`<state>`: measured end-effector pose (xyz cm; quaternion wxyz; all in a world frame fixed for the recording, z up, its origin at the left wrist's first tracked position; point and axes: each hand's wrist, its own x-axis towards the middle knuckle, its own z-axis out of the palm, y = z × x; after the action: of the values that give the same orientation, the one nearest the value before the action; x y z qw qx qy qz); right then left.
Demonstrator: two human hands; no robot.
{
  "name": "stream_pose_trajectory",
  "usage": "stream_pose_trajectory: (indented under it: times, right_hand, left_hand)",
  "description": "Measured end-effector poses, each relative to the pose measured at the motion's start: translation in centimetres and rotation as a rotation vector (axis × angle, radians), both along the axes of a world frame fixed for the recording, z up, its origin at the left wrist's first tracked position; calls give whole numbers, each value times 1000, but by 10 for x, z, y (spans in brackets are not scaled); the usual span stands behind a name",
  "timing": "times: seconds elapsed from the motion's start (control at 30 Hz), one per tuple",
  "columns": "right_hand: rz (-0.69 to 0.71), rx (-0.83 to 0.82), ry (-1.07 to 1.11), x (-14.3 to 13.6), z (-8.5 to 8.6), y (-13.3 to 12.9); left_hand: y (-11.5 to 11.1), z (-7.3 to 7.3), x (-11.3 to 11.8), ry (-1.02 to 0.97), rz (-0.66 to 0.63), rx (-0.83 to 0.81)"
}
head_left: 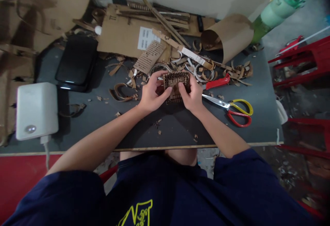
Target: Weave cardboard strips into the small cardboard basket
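Note:
A small box-like piece of corrugated cardboard [176, 78] with rough, layered edges is held over the front middle of the dark table. My left hand [154, 93] grips its left side, thumb pressed on the inner face. On the opposite side, my right hand [192, 93] holds it the same way, thumb also on the inner face. The fingers behind the piece are partly hidden. Just right of my right hand lie scissors [228, 106] with one yellow and one red handle, and a red-handled cutter [218, 81].
Cardboard scraps and curled strips [121, 92] litter the table [108, 122]. Behind them lie a flat cardboard sheet [116, 33], a rolled cardboard tube [232, 36] and a green bottle [273, 12]. A black case [77, 61] and a white power bank [37, 110] with a cable sit left.

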<state>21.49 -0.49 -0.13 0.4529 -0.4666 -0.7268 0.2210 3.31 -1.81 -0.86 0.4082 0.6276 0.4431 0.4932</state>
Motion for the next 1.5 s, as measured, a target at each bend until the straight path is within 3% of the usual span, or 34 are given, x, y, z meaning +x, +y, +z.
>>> stream_pose_trajectory:
  times: [0.17,0.6,0.8,1.1,1.3,1.5]
  right_hand:
    - [25,68,-39,2,-1,3]
    - [32,-106,26,5,4,-3]
    - [41,-156,234,2,-6,6]
    - [112,-120,316,2,-9,9]
    - [153,-170,266,3,-21,18]
    - [163,-213,199,6,-22,21]
  left_hand:
    - [2,-1,1,38,-3,-10]
    - [14,-13,-6,161,46,146]
    - [9,-8,-4,106,-2,143]
    - [-5,0,-2,157,6,413]
    - [-13,7,-2,277,42,272]
    - [-13,6,-2,270,36,229]
